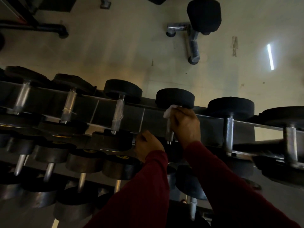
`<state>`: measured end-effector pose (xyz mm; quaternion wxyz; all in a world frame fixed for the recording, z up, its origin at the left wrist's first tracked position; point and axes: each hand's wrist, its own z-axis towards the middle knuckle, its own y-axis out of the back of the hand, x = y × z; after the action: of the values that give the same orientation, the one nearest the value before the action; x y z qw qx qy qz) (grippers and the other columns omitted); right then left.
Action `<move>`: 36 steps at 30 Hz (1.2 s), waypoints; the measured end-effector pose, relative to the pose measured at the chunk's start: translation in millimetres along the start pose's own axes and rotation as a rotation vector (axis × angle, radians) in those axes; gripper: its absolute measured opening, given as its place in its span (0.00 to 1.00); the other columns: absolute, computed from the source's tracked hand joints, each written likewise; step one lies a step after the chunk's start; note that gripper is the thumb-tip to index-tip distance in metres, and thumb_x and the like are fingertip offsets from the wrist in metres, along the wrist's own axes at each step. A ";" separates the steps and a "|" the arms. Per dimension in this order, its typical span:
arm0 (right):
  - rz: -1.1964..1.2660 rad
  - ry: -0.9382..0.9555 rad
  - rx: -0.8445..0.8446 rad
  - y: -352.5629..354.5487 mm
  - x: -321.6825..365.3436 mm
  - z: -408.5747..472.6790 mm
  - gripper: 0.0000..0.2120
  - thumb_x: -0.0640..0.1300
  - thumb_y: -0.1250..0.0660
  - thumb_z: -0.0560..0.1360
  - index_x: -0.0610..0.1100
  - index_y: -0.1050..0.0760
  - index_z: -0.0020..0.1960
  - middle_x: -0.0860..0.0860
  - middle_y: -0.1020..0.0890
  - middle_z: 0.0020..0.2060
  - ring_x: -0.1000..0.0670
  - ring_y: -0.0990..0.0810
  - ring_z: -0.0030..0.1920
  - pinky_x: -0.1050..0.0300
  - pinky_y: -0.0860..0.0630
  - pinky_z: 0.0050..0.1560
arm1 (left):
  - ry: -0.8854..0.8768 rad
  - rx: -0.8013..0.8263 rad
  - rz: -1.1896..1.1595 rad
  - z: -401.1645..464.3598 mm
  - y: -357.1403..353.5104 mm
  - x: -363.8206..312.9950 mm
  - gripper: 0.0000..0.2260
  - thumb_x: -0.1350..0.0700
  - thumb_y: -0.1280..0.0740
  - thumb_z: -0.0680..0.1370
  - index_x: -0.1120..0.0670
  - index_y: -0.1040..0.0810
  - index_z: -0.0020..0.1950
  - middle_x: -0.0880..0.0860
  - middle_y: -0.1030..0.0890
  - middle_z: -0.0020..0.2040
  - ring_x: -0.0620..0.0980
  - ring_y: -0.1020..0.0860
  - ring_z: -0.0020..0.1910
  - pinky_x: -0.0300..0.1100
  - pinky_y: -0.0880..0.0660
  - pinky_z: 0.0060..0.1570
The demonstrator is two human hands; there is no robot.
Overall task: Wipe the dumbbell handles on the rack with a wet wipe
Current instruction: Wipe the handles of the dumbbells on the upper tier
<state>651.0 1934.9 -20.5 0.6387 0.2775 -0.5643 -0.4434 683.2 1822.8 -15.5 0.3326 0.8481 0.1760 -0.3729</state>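
Note:
A dark rack (pixel 153 116) carries a row of black-headed dumbbells across the top tier. My right hand (pixel 185 125) grips the metal handle (pixel 169 134) of the fourth dumbbell from the left, with a white wet wipe (pixel 169 111) bunched under its fingers at the handle's far end. My left hand (pixel 147 145) sits curled at the rack's near rail beside that dumbbell's near head; what it holds is hidden. Neighbouring handles show left (pixel 117 113) and right (pixel 228 135).
A lower tier of dumbbells (pixel 85 162) runs below my arms. Beyond the rack lies pale floor with a bench on a metal frame (pixel 194 40) and a black machine base (pixel 49 28) at the far left. The light is dim.

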 end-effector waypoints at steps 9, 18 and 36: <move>-0.131 0.087 0.199 2.0 8.8 15.1 0.07 0.44 0.33 0.76 0.47 0.18 0.53 0.51 0.18 0.53 0.50 0.21 0.52 0.56 0.20 0.46 | -0.005 -0.003 0.038 -4.5 3.3 -8.5 0.16 0.46 0.41 0.77 0.55 0.20 0.50 0.57 0.18 0.46 0.58 0.22 0.47 0.51 0.25 0.53; 0.551 -0.925 0.069 18.0 7.5 28.0 0.09 0.48 0.32 0.73 0.44 0.18 0.42 0.47 0.16 0.40 0.45 0.17 0.47 0.49 0.21 0.56 | -0.032 0.006 0.050 -5.3 5.1 -10.6 0.14 0.49 0.41 0.80 0.57 0.20 0.52 0.53 0.22 0.45 0.54 0.25 0.46 0.44 0.31 0.49; 0.437 -0.946 0.381 24.5 -4.8 -22.9 0.08 0.48 0.24 0.66 0.44 0.17 0.40 0.47 0.15 0.40 0.48 0.16 0.45 0.49 0.19 0.55 | 0.005 0.010 0.064 -5.4 4.2 -9.9 0.16 0.45 0.42 0.75 0.54 0.20 0.47 0.57 0.18 0.45 0.58 0.22 0.46 0.49 0.25 0.50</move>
<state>679.5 1946.8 -6.6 0.3313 0.0353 -0.9043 -0.2670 681.8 1823.0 -3.6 0.3395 0.8559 0.1478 -0.3609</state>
